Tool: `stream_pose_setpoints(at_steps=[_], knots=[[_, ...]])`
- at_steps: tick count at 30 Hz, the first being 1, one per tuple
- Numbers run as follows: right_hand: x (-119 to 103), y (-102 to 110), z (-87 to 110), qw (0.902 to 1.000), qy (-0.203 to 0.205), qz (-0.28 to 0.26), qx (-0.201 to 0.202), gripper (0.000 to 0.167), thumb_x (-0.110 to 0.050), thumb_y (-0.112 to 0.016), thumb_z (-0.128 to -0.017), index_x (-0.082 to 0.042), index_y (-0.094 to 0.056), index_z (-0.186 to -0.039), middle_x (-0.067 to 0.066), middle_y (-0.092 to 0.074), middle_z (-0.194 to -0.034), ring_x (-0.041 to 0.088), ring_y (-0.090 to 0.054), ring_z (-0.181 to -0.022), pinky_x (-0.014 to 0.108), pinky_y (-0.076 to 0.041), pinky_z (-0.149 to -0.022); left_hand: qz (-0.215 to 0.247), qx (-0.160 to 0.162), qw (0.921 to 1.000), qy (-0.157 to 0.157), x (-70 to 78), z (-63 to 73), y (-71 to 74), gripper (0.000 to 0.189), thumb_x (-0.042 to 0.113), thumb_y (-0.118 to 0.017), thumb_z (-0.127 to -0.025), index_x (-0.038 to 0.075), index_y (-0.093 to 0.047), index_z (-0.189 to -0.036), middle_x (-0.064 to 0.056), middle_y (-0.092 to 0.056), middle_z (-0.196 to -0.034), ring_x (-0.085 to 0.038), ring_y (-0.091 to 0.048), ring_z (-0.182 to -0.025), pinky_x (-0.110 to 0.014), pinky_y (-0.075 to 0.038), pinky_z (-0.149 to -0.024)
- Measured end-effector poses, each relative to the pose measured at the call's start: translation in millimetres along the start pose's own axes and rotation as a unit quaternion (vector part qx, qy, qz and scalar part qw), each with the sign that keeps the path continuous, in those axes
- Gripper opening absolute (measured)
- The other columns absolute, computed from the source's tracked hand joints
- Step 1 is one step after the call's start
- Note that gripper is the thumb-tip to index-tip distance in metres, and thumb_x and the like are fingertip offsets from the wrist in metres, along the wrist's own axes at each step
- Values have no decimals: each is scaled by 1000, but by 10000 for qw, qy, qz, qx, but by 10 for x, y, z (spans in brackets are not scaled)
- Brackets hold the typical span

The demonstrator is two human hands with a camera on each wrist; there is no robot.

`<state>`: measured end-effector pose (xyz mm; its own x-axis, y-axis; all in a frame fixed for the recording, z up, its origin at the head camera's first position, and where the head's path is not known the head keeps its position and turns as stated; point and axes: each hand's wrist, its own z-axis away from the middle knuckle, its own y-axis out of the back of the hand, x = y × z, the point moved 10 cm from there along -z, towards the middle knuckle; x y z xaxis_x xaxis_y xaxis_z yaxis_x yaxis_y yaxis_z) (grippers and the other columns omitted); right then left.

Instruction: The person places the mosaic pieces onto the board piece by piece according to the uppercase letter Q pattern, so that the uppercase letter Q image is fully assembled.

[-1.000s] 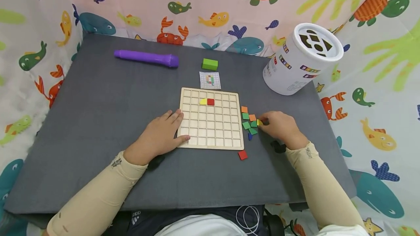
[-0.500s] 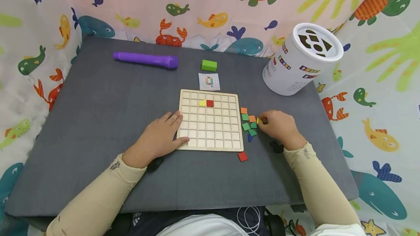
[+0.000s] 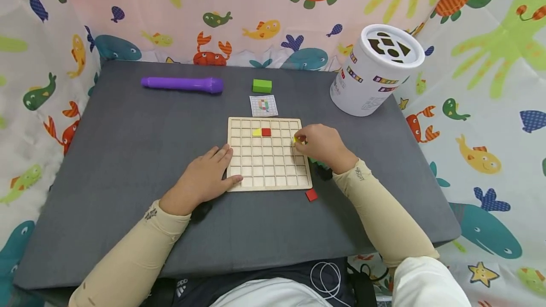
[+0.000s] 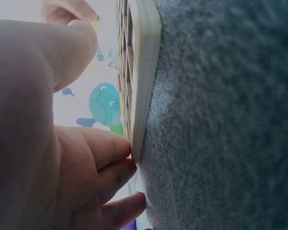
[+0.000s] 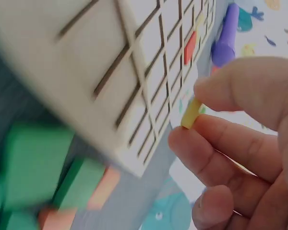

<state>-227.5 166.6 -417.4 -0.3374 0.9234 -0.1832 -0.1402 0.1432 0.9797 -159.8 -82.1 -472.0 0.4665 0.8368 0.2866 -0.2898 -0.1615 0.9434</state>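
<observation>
While the left hand (image 3: 209, 174) is resting against the left side of the wooden grid board (image 3: 268, 169), its fingers are lying straight and its thumb is reaching over the lower left corner; it is gripping nothing, and is probably serving as a light brace so that the board is not sliding. The right hand (image 3: 322, 143) is pinching a small yellow piece (image 5: 191, 115) between thumb and fingertips, seemingly raised above the right side of the board. Those fingertips are holding it by its edges, presumably because so thin a piece is leaving little else to grasp. A yellow tile (image 3: 257, 132) and a red tile (image 3: 266, 132) are sitting side by side in one of the upper rows (the grid is likely keeping them from shifting). Just above the board, a printed card (image 3: 263, 106) is lying face up, perhaps so that its little coloured pattern is showing plainly. Green pieces (image 5: 38, 163) and orange pieces (image 5: 103, 189) are lying beside the board's right edge, apparently within easy reach, while a loose red piece (image 3: 311, 194) is lying just off the lower right corner
</observation>
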Motion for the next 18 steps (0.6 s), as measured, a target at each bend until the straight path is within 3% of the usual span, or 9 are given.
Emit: stream_pose_setpoints(at_steps=[8, 18], knots=[[-234, -222, -437, 9993, 181, 292, -135, 20, -26, -69, -103, -18, -84, -113, 1, -77, -99, 17, -68, -83, 44, -61, -67, 82, -78, 9999, 39, -77, -17, -68, 89, 62, -54, -107, 1, -31, -168, -16, -27, -174, -43, -28, -157, -60, -33, -122], [-356, -333, -707, 9986, 244, 442, -167, 24, -27, -75, -99, -17, -84, -119, 3, -79, -110, 20, -72, -91, 47, -62, -70, 52, -17, 10000, 83, -169, 22, -61, 91, 64, -55, -106, 2, -30, -168, -14, -26, -174, -40, -28, -158, -57, -33, -123]])
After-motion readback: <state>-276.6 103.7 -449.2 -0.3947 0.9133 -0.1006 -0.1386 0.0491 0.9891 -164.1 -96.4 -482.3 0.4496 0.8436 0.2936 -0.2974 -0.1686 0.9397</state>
